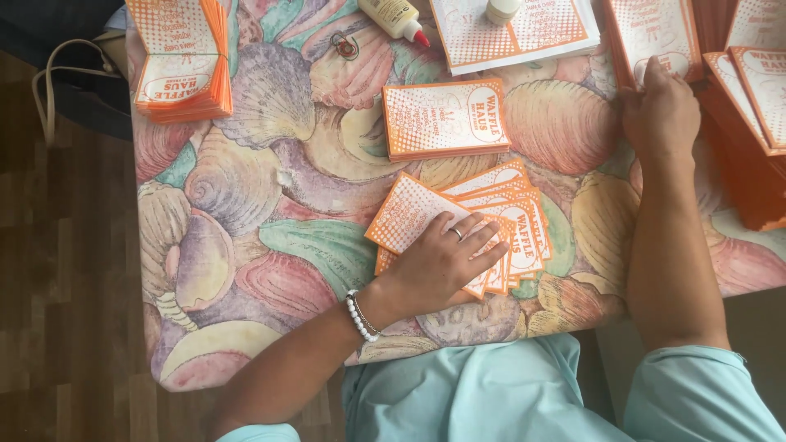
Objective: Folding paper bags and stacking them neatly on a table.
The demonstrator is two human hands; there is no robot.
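My left hand [442, 263] lies flat, fingers spread, on a fanned pile of orange-and-white paper bags [524, 214] near the table's front edge; a ring and a white bead bracelet show on it. My right hand [661, 110] rests farther back to the right, fingertips touching the top bag of a tall orange stack [655, 29]. A neat flat stack of the same bags [446, 119] sits between the two hands, just behind the fanned pile.
The table wears a cloth printed with pastel shells [246, 213]. A bundled stack of bags [184, 57] sits at the back left, more stacks [757, 98] at the right edge, a glue bottle [397, 18] and printed sheets [524, 33] at the back. Wooden floor lies left.
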